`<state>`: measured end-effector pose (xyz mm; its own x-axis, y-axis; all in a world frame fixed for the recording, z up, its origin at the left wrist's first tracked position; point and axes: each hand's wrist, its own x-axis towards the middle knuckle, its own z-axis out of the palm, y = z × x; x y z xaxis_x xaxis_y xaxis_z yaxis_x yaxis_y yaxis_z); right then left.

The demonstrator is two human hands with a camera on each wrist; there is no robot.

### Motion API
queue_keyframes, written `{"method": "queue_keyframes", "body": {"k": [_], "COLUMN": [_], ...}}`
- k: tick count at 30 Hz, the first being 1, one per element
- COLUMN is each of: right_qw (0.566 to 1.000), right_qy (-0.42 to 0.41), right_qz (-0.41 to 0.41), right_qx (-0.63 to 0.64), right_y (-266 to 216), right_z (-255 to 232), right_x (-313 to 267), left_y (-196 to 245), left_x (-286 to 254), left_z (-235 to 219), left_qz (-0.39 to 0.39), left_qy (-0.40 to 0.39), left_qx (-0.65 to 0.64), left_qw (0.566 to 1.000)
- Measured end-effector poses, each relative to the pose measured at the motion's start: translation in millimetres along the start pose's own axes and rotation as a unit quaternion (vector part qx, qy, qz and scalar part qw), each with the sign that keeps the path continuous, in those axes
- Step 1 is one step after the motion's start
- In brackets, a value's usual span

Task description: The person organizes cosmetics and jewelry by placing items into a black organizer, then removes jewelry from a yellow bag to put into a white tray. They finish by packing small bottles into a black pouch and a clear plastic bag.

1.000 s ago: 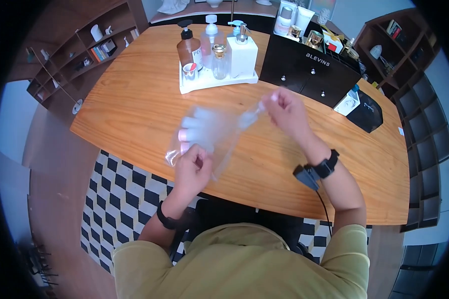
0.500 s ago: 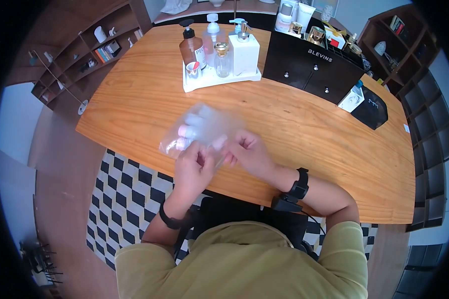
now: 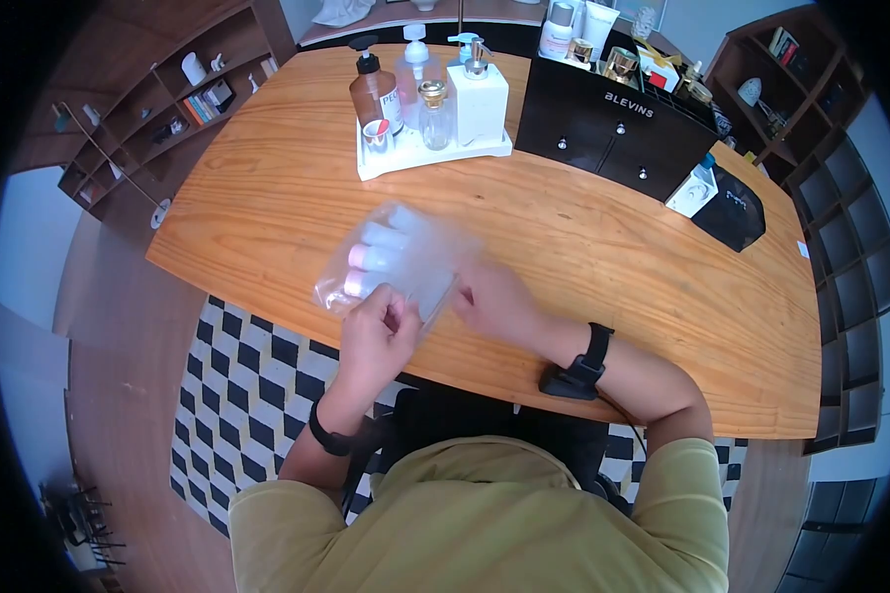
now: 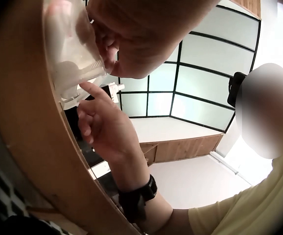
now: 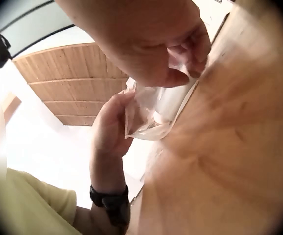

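On the near left part of the table lies a clear plastic bag (image 3: 336, 287) with several small white bottles (image 3: 378, 259) in it, some with pink caps. My left hand (image 3: 374, 331) pinches the bag's near edge between thumb and fingers. At the bag's mouth is my right hand (image 3: 499, 304), blurred in the head view. The right wrist view shows its thumb and fingers close around one end of a small white bottle (image 5: 173, 103), partly inside the bag's film. In the left wrist view, the right hand's index finger reaches along the film at the mouth.
Behind the bag stands a white tray (image 3: 445, 158) with pump bottles and a glass jar. A black drawer box (image 3: 583, 128) loaded with cosmetics is at the back right, beside a small white box (image 3: 692, 193) and a black pouch (image 3: 730, 212).
My right hand has come from the back right, where something pale and blurred hung from its fingers, down to the bag's mouth. The left hand keeps its pinch on the bag.
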<state>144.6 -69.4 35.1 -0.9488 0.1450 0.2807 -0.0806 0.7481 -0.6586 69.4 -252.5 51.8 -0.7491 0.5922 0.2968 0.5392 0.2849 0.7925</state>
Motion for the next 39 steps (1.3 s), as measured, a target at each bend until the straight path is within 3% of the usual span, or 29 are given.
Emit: {"method": "queue_keyframes", "body": {"k": [1, 7, 13, 16, 19, 21, 24, 26, 28, 30, 32, 33, 36, 39], "right_qw": [0.995, 0.985, 0.983, 0.968, 0.976, 0.972, 0.943, 0.96, 0.965, 0.975, 0.977, 0.971, 0.889, 0.831], "right_qy": [-0.003, -0.07, -0.103, -0.241, -0.176, -0.036, 0.084, 0.005, -0.197, -0.189, -0.073, -0.014, -0.029, -0.103], "right_qz": [-0.027, -0.033, -0.084, 0.047, 0.034, -0.097, -0.226, -0.194, -0.059, 0.112, 0.192, 0.23, 0.376, 0.386], "right_qx": [-0.095, -0.152, -0.123, -0.055, 0.121, 0.21, 0.228, 0.201, 0.164, 0.048, 0.057, 0.06, 0.258, 0.388], "right_y": [-1, -1, -19, -33, -33, -34, -34, -32, -14, -19, 14, 19, 29, 40], "right_z": [-2, -14, -10, 0, 27, 53, 56, 41, 12, -24, -29, -32, -43, -29], "right_x": [2, 10, -6, 6, 17, 31, 36, 32, 16, 12, 8, 10, 22, 35], "left_y": [-2, 2, 2, 4, 12, 11, 7, 11, 7, 2, -4, -3, 4, 3], "left_x": [0, -2, -5, -5, -5, -6, -6, -6, -5, -5, -7, -8, -5, -2], "left_z": [0, -2, 1, 3, 2, 1, -2, -9, -12, -12, -8, -6, 0, 10], "left_qz": [-0.003, -0.013, 0.011, 0.031, 0.024, 0.0, -0.033, -0.025, 0.046, 0.109, 0.165, 0.142, 0.087, 0.081], "left_qy": [0.0, -0.003, -0.002, 0.004, 0.005, 0.002, -0.011, -0.022, -0.056, -0.083, -0.104, -0.119, -0.135, -0.086], "left_qx": [-0.001, 0.005, 0.009, 0.013, 0.009, -0.014, -0.033, 0.01, 0.091, 0.165, 0.233, 0.24, 0.259, 0.28], "left_qw": [1.0, 1.0, 1.0, 0.999, 1.0, 1.0, 0.999, 0.999, 0.993, 0.977, 0.953, 0.953, 0.952, 0.953]}}
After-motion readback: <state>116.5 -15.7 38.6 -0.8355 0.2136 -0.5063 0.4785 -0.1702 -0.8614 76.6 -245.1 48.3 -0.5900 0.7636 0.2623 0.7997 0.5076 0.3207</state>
